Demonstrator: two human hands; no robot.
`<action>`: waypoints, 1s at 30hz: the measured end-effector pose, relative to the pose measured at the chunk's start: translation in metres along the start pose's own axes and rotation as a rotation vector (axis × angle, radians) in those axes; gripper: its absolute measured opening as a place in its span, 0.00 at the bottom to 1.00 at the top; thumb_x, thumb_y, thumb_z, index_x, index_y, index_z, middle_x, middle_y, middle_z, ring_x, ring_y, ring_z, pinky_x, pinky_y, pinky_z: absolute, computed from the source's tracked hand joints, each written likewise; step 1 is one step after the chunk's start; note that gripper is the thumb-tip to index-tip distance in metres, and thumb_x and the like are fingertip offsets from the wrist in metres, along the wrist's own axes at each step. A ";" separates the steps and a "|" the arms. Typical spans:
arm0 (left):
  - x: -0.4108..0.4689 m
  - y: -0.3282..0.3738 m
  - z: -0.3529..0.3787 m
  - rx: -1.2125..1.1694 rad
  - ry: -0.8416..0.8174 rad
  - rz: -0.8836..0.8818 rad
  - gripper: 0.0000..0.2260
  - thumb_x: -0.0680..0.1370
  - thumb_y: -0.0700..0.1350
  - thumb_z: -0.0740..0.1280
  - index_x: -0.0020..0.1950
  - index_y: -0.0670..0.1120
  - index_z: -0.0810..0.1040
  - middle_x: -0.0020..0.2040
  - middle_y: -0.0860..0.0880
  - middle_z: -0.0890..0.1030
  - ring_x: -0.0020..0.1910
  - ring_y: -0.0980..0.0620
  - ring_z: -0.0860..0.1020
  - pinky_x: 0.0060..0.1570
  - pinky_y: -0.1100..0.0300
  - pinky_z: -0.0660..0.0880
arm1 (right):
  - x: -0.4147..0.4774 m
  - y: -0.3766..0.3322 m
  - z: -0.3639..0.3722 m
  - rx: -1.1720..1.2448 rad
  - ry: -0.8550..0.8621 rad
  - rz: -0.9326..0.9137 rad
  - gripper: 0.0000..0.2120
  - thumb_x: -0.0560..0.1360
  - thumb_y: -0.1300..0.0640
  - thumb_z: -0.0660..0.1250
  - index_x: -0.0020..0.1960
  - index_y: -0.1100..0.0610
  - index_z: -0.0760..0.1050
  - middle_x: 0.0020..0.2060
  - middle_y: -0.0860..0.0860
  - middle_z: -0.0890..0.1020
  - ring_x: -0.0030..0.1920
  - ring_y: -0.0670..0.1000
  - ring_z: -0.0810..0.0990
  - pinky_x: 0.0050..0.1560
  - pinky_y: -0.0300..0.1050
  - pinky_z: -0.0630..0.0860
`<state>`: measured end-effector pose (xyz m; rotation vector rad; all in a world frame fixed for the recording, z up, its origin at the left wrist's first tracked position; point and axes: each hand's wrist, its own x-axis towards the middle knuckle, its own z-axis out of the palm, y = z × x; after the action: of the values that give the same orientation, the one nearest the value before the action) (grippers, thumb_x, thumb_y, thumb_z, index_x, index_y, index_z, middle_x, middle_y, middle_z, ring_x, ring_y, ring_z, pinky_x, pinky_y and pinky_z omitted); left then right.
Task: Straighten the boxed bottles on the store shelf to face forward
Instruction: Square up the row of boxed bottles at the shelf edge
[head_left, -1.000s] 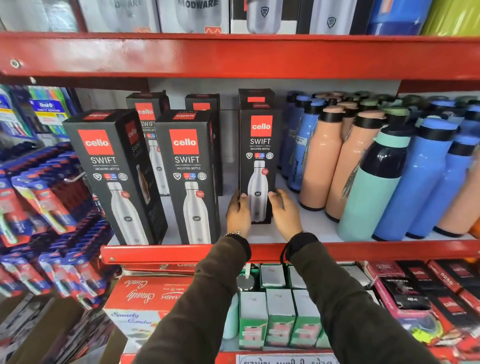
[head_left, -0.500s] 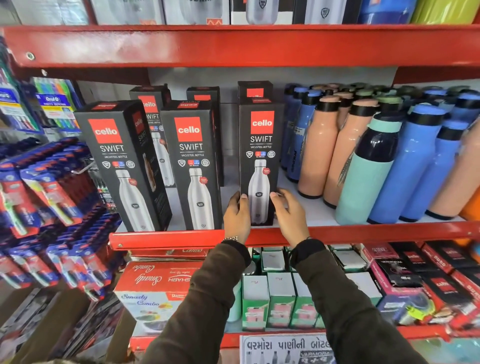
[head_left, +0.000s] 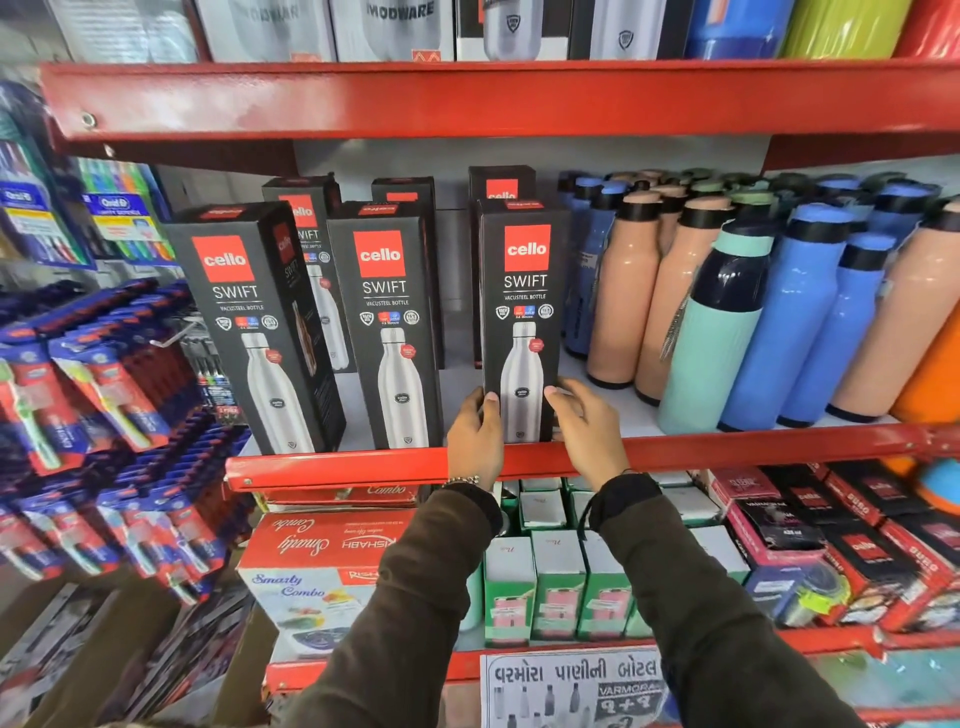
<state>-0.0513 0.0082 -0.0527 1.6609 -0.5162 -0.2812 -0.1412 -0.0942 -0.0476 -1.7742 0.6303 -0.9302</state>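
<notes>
Three black Cello Swift bottle boxes stand in the front row of the red shelf (head_left: 363, 465). The right box (head_left: 523, 291) faces forward at the shelf's front edge. My left hand (head_left: 475, 441) grips its lower left side and my right hand (head_left: 589, 428) grips its lower right side. The middle box (head_left: 387, 322) faces forward. The left box (head_left: 249, 322) is turned a little, so its right side shows. Behind them stands a second row of the same boxes (head_left: 501, 184), mostly hidden.
Loose peach, blue and teal bottles (head_left: 727, 312) crowd the shelf right of the boxes. Toothbrush packs (head_left: 104, 395) hang at the left. The shelf below holds green and white cartons (head_left: 558, 582) and a red combo box (head_left: 332, 566). A red shelf (head_left: 467, 98) runs overhead.
Both hands have drawn the right box forward from deeper on the shelf to its front edge, level with the other two. The view shifted a little.
</notes>
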 end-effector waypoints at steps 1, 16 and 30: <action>-0.001 0.001 0.000 0.011 0.000 0.000 0.22 0.84 0.51 0.56 0.76 0.45 0.69 0.73 0.46 0.74 0.74 0.47 0.71 0.76 0.54 0.64 | 0.000 0.000 0.000 -0.005 0.001 0.002 0.12 0.80 0.52 0.64 0.61 0.53 0.78 0.52 0.48 0.83 0.54 0.46 0.81 0.60 0.41 0.75; -0.005 0.009 0.000 0.079 -0.005 -0.033 0.21 0.85 0.50 0.54 0.75 0.43 0.69 0.73 0.44 0.74 0.73 0.44 0.71 0.71 0.57 0.64 | 0.000 -0.004 -0.003 -0.054 -0.038 0.040 0.13 0.80 0.52 0.63 0.62 0.53 0.78 0.51 0.49 0.83 0.54 0.48 0.81 0.63 0.45 0.76; -0.006 0.009 -0.004 0.069 0.016 -0.023 0.20 0.85 0.49 0.54 0.75 0.44 0.69 0.72 0.44 0.75 0.72 0.44 0.71 0.69 0.58 0.64 | -0.007 -0.013 0.001 -0.055 -0.050 0.037 0.13 0.81 0.53 0.62 0.64 0.53 0.77 0.53 0.48 0.81 0.53 0.47 0.80 0.64 0.53 0.77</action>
<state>-0.0566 0.0137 -0.0443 1.7355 -0.4992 -0.2695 -0.1439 -0.0838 -0.0378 -1.8229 0.6599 -0.8476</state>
